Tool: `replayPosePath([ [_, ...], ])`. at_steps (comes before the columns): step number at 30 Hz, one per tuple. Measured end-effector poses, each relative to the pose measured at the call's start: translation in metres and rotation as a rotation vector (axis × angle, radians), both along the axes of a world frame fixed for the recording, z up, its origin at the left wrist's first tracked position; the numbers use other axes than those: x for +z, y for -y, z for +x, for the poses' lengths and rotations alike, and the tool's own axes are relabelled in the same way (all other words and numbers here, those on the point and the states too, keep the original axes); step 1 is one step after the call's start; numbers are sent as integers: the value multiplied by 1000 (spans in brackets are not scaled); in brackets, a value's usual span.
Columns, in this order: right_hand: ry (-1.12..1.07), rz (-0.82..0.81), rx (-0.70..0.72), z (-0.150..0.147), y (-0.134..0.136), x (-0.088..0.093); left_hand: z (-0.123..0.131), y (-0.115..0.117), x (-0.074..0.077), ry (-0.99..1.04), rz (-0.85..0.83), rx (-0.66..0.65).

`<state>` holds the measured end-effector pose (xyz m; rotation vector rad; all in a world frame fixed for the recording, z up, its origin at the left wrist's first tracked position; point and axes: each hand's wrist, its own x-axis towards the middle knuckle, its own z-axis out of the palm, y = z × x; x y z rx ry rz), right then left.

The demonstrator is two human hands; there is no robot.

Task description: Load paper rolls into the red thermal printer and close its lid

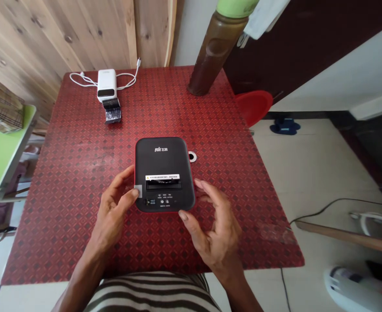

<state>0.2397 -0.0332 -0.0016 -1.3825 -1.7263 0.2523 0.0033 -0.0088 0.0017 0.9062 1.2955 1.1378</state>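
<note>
A black, square printer with rounded corners, a red lower edge, a paper slot and small buttons sits in front of me at the table's middle. My left hand grips its left edge, thumb on top by a small grey sticker and fingers down the side. At the right front corner, my right hand has its thumb and fingers apart, close beside the printer; whether it touches the edge I cannot tell. A white ring with a black centre shows partly behind the printer's right side.
A white handheld device with a dark strip hanging out and a white cable lies at the back left of the red patterned table. A tall brown bottle with a green lid stands back right. A red stool is beyond.
</note>
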Motion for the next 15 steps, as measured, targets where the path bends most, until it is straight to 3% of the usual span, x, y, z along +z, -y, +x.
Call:
replayPosePath([
  [6, 27, -53, -59, -14, 11, -19, 2, -6, 5, -53, 19, -12],
  [15, 9, -10, -37, -10, 4, -19, 14, -5, 17, -3, -40, 21],
])
